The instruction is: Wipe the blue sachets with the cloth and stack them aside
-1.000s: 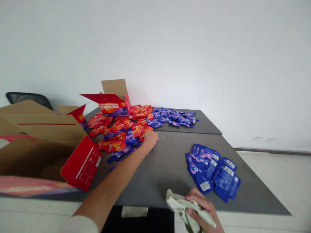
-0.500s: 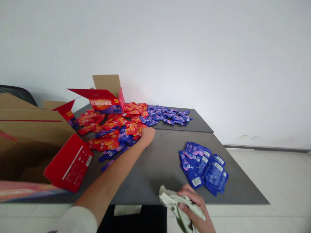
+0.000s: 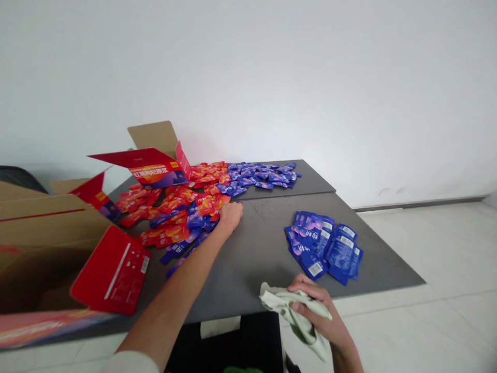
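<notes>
My left hand (image 3: 232, 216) reaches across the table to the right edge of a loose heap of red and blue sachets (image 3: 171, 233). Its fingers are curled closed, and what they grip is hidden behind the hand. Near the table's front edge, my right hand (image 3: 313, 304) is closed around a crumpled pale green cloth (image 3: 277, 300). Beyond that hand lies a fanned group of blue sachets (image 3: 310, 243), several with white barcode labels showing.
A large open carton (image 3: 39, 228) stands at the left, its red flap (image 3: 112, 274) jutting over the table (image 3: 256, 248). Farther back is another open red carton (image 3: 159, 173). Behind the heap lie more blue sachets (image 3: 267, 176) and red sachets (image 3: 207, 171), close to the wall.
The view has tilted and shifted slightly. My left hand stays at the heap's edge, and my right hand still grips the cloth, slightly higher in view.
</notes>
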Available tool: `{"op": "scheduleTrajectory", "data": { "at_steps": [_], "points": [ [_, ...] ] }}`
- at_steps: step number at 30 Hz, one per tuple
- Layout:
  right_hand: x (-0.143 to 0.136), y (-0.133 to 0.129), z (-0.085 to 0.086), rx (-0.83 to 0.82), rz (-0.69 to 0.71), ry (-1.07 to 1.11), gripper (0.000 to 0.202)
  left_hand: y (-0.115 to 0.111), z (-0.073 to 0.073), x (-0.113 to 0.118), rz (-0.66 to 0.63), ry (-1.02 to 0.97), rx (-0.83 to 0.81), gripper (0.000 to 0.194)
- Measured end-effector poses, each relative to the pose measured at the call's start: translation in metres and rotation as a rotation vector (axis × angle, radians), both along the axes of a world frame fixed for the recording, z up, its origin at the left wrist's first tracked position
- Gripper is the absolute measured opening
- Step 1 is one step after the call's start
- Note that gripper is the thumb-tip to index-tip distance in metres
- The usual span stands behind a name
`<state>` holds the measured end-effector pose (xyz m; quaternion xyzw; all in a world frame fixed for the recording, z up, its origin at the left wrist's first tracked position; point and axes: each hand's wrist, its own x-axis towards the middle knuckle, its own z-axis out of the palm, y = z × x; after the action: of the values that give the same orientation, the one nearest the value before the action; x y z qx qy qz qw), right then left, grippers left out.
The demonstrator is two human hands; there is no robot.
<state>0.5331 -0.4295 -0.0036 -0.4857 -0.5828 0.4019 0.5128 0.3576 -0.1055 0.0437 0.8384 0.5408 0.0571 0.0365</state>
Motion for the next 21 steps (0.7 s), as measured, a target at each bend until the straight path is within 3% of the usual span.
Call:
{"op": "scheduleTrajectory", "data": {
  "at_steps": [5, 8, 13, 17, 21],
  "points": [
    [0.001, 0.000, -0.002, 0.015, -0.029, 0.017, 0.025, -0.021, 0.005, 0.001, 0.021, -0.256, 0.037, 0.033],
    [0.002, 0.000, -0.005, 0.026, -0.044, 0.024, 0.024, -0.039, 0.016, 0.007, 0.039, -0.479, 0.049, 0.024],
    [0.004, -0.001, -0.007, 0.052, -0.086, 0.023, 0.025, -0.069, 0.038, 0.008, -0.002, -0.854, -0.007, 0.030],
    [0.004, -0.002, -0.008, 0.055, -0.100, 0.038, 0.021, -0.105, 0.041, -0.015, -0.070, -1.022, -0.086, 0.024],
    [0.006, -0.003, -0.014, 0.053, -0.098, 0.081, 0.023, -0.142, 0.027, -0.051, -0.128, -1.044, -0.247, 0.023]
  ]
}}
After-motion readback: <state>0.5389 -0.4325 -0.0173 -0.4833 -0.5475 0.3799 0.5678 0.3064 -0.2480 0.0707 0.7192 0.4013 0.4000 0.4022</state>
